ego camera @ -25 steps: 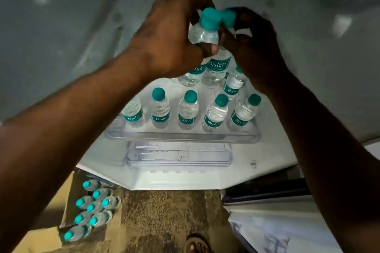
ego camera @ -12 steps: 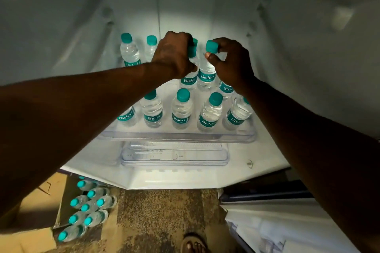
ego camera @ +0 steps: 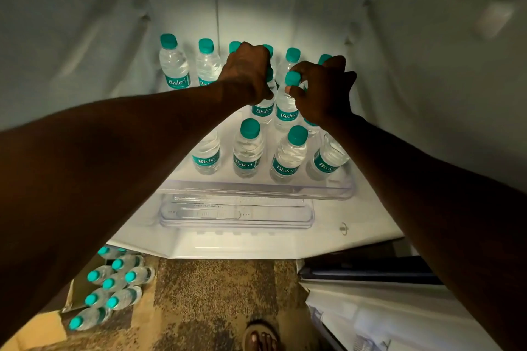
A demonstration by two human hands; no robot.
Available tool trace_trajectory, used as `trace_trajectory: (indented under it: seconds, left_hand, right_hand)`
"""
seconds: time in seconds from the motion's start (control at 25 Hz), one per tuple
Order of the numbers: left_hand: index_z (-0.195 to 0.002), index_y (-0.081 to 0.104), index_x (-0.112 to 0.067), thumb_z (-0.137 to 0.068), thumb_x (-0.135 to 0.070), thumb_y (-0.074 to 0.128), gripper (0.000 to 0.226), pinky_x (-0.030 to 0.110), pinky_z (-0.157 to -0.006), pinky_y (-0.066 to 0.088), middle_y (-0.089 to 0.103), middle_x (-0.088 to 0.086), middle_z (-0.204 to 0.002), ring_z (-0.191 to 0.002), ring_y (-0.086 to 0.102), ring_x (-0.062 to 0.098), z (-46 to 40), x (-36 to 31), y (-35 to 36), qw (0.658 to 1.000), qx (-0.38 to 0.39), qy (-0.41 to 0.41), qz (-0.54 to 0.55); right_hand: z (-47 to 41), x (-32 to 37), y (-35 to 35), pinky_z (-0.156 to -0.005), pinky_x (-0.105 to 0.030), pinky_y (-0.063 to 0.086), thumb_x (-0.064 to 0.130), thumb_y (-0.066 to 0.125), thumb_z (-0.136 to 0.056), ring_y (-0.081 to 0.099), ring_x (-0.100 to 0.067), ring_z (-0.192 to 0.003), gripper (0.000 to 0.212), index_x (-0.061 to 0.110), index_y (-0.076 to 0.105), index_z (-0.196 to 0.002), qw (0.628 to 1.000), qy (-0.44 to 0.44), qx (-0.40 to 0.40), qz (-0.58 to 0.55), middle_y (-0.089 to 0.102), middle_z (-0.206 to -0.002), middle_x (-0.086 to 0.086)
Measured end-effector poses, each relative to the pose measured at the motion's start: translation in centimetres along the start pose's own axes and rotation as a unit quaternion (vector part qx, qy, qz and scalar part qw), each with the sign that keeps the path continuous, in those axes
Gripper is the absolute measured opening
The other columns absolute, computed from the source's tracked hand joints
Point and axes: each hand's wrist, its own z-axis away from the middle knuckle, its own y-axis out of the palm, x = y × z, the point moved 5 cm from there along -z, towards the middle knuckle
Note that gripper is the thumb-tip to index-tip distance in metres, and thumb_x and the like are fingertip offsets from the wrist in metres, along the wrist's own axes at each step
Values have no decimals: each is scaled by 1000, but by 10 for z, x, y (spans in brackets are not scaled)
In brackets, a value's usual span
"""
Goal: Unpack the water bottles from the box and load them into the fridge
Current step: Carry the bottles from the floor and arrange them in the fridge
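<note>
Inside the open fridge, small clear water bottles with teal caps stand in rows on a white shelf (ego camera: 328, 194). My left hand (ego camera: 248, 74) grips the top of one bottle (ego camera: 262, 111) in the middle row. Beside it, my right hand (ego camera: 322, 91) pinches the neck of another bottle (ego camera: 285, 114), whose teal cap shows between thumb and fingers. Both bottles stand upright, side by side, behind the front row (ego camera: 246, 151). A back row (ego camera: 174, 65) lines the rear wall. Several more bottles (ego camera: 114, 285) lie in the cardboard box on the floor at lower left.
A clear drawer lid (ego camera: 236, 214) sits below the shelf. The fridge walls close in left and right. The open fridge door (ego camera: 370, 308) is at lower right. A sandalled foot (ego camera: 261, 336) stands on the speckled floor beside the box flap (ego camera: 34, 328).
Both hands moved down and deeper into the fridge with the two bottles, from high near the camera to the middle row on the shelf. The back row has come into view.
</note>
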Motion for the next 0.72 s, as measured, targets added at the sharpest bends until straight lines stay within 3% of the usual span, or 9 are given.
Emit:
trace_trajectory:
  seconds: [0.12, 0.28, 0.4, 0.56, 0.72]
  left_hand:
    - [-132, 55, -10, -83, -27, 79, 58, 34, -106, 40, 59, 10, -132, -124, 52, 27, -3, 1, -1, 1000, 0, 5, -8]
    - [-133, 58, -13, -89, -22, 74, 48, 35, -105, 43, 63, 9, -129, -122, 56, 27, -9, 7, 0, 1000, -23, 5, 7]
    - [-133, 59, -15, -91, -22, 71, 44, 35, -103, 45, 65, 8, -125, -117, 58, 26, -9, 13, 3, 1000, -27, 6, 2]
    - [-142, 51, -20, -89, -24, 74, 58, 36, -107, 46, 62, 5, -132, -120, 59, 24, -2, 17, -4, 999, -39, 12, 31]
    - [-134, 59, -19, -88, -32, 74, 49, 34, -100, 52, 67, 2, -122, -108, 64, 20, 33, 34, -24, 989, -108, -2, 105]
  right_hand:
    - [-3, 0, -1, -102, -38, 33, 44, 59, -97, 42, -28, -130, 48, 20, 50, -138, 1000, -9, 3, 29, 47, -137, -11]
    - [-11, 1, -8, -104, -40, 33, 48, 59, -96, 44, -25, -130, 49, 21, 53, -137, 1000, 3, -5, 30, 55, -135, -7]
    - [-12, 6, -14, -103, -41, 33, 47, 58, -96, 44, -24, -129, 45, 23, 54, -135, 1000, 14, -14, 19, 59, -134, -3]
    - [-2, 16, -34, -98, -36, 35, 45, 55, -98, 46, -22, -127, 38, 24, 57, -129, 996, 25, -78, -32, 62, -130, 0]
    - [24, 40, -44, -99, -35, 39, 43, 58, -96, 49, -23, -126, 40, 22, 59, -129, 990, -11, -95, -108, 63, -129, 0]
